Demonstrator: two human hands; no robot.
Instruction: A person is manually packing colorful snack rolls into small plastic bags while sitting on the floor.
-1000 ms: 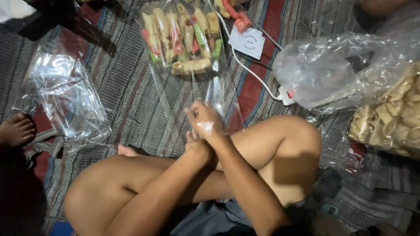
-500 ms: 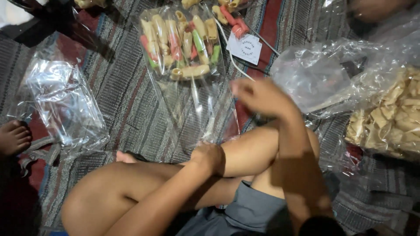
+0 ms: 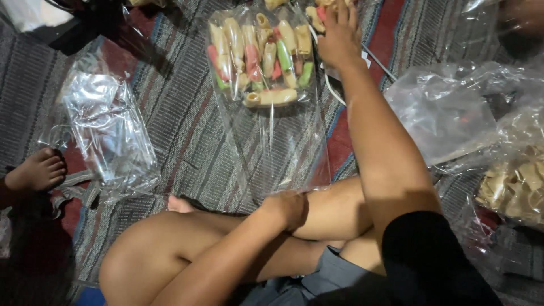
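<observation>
— Moved since earlier: right hand [image 3: 338,39] has been stretched to twelve o'clock, fingers spread, onto loose snacks [image 3: 315,17].
— Left hand [image 3: 288,208]?
— Clenched on the clear snack bag [image 3: 266,85], kept at the knee.

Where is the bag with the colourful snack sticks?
The bag of snack sticks lies on the striped mat, top centre in the head view, just left of the right hand.

Your right hand [image 3: 339,35] now stretches forward past the snack bag [image 3: 262,62]; your left hand [image 3: 289,207] drops onto your knee.
</observation>
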